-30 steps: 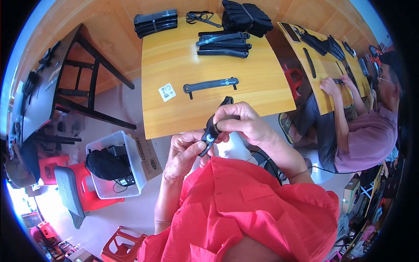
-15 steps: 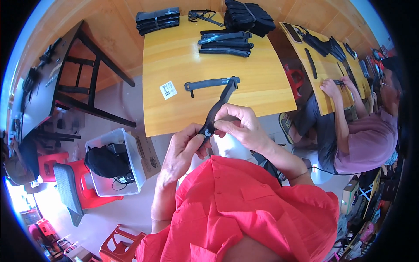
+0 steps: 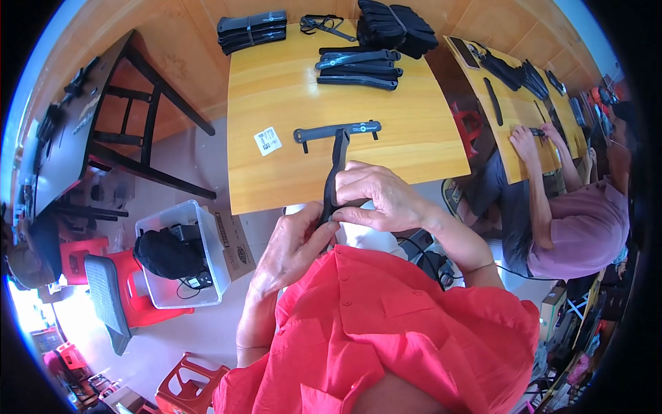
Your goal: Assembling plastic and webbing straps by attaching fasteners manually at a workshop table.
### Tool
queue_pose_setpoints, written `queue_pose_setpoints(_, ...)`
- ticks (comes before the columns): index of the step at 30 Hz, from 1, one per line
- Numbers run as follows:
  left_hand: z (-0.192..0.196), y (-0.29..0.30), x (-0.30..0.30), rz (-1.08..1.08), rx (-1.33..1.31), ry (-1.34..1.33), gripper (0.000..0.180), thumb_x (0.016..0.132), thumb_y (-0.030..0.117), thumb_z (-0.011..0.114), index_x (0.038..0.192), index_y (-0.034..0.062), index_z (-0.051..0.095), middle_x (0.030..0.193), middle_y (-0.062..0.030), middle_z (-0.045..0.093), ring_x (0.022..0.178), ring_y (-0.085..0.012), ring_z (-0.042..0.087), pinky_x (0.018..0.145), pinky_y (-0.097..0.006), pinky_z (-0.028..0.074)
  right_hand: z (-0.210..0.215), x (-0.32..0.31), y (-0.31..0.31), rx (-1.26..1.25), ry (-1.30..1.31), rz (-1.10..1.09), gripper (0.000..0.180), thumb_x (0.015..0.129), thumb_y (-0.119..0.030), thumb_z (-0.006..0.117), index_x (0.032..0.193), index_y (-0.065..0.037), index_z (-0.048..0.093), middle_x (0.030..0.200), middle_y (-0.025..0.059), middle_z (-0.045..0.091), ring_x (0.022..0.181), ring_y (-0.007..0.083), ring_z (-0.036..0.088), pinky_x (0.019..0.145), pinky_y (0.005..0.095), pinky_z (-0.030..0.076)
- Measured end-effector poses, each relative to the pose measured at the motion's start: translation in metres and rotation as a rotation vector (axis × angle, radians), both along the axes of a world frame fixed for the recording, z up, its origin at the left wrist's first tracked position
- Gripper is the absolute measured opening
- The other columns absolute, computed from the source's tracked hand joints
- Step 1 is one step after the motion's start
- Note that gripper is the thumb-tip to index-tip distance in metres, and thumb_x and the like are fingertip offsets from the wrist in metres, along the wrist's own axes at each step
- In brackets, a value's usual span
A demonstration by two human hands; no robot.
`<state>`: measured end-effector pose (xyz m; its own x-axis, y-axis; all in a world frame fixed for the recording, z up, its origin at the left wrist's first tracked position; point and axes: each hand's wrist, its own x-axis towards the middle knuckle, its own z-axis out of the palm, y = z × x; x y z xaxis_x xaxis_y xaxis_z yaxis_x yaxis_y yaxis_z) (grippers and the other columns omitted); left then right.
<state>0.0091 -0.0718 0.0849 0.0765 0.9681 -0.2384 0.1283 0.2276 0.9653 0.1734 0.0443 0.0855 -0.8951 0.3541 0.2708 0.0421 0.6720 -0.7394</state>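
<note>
A black fabric strap (image 3: 339,148) runs up from my hands, its far end over the near table. My left hand (image 3: 293,241) pinches its lower end between thumb and fingers, just off the table's near edge. Close beside it, my right hand (image 3: 379,199) grips the same strap a little higher, thumb tip near the left thumb. The strap's lowest part is hidden by my fingers. Beyond them a dark grey strap (image 3: 327,132) with a light print lies flat across the table, a short black tab sticking out near each end.
On the yellow wooden table (image 3: 276,183) are a white label (image 3: 267,141), a strap pile (image 3: 357,69), banded straps (image 3: 252,32) and a big black bundle (image 3: 394,29). A co-worker's hands (image 3: 529,141) work at the right table. A clear plastic bin (image 3: 219,276) stands on the floor, left.
The held strap's far end has swung left and now points more straight ahead. My right hand has come down closer to my left, and the strap's round light mark is now covered.
</note>
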Motion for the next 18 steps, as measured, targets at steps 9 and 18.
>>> queue_pose_setpoints(9,-0.009,0.004,-0.010,-0.081,0.073,-0.518,0.023,0.088,0.017,0.049,0.079,-0.0026,0.057,0.064,-0.0061,0.057,0.050,-0.0092,0.054,0.044,-0.020,0.042,-0.026,-0.002,-0.010,-1.576,0.299,0.110,0.012,0.082,-0.014,0.063,0.079,-0.003,0.066,0.079,0.0000,0.056,0.070,0.0089,0.050,0.061,0.0241,0.041)
queue_pose_setpoints(18,-0.025,0.005,-0.002,-0.081,0.120,-0.920,0.024,0.087,0.015,0.049,0.075,-0.0041,0.057,0.064,-0.0139,0.059,0.051,-0.0190,0.061,0.043,-0.026,0.052,-0.028,-0.008,-0.024,-1.630,0.413,0.213,0.034,0.085,-0.024,0.055,0.059,-0.005,0.049,0.064,0.0021,0.045,0.067,0.0139,0.042,0.064,0.0278,0.032)
